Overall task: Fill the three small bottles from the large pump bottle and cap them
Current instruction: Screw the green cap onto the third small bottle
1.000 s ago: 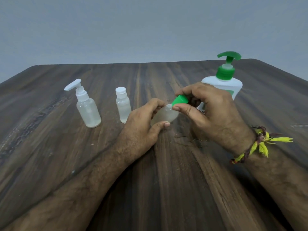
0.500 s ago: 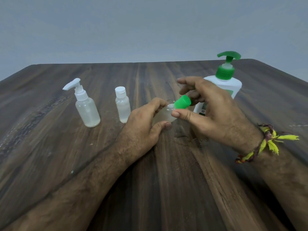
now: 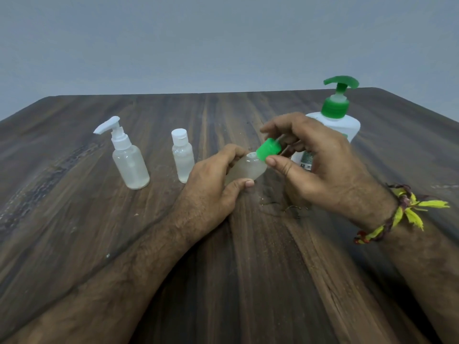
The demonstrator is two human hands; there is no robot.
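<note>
My left hand (image 3: 211,189) grips a small translucent bottle (image 3: 244,170), tilted with its neck toward the right. My right hand (image 3: 320,165) pinches a green cap (image 3: 268,148) between thumb and fingers, just off the bottle's open neck. Behind my right hand stands the large white pump bottle (image 3: 335,122) with a green pump head, partly hidden. Two other small bottles stand upright to the left: one with a white pump top (image 3: 126,157) and one with a white flip cap (image 3: 182,157). Both hold clear liquid.
The dark wooden table (image 3: 223,269) spreads all around, its far edge against a grey wall. A few small specks and drops lie on the wood near my right wrist, which wears a yellow and red thread band (image 3: 397,214).
The green cap sat on the bottle's neck a second ago; my right hand has lifted it slightly up and to the right, off the neck. My left hand keeps holding the bottle.
</note>
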